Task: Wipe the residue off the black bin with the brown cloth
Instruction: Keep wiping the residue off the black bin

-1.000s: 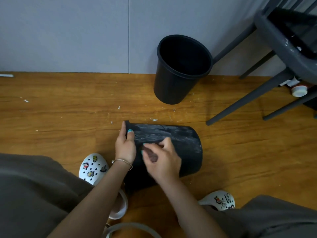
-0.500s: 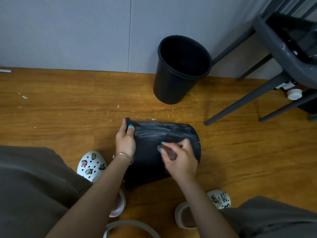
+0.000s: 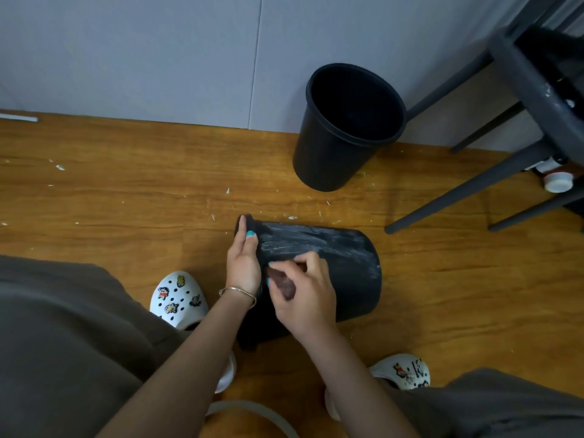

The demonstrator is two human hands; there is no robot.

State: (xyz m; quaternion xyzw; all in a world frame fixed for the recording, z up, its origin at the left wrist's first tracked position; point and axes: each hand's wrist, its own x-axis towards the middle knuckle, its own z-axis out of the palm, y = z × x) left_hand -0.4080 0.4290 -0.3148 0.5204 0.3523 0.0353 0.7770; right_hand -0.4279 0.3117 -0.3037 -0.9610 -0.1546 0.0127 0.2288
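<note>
Since half a second ago the right hand point(image 3: 305, 290) has slid the brown cloth point(image 3: 282, 281) leftward along the bin's side, from near the middle to just beside the left hand point(image 3: 244, 263). From the head camera, the black bin point(image 3: 344, 267) lies on its side on the wooden floor point(image 3: 126, 197), rim to the left, base to the right, with whitish residue point(image 3: 303, 238) smeared over its upper wall. Fingers of the right hand curl around the cloth and press it against the bin. Clasping the rim end, the left hand has its thumb on the bin wall. A second black bin point(image 3: 344, 128) stands upright farther off by the grey wall point(image 3: 158, 52), with dark chair legs point(image 3: 474, 184) to the right.
</note>
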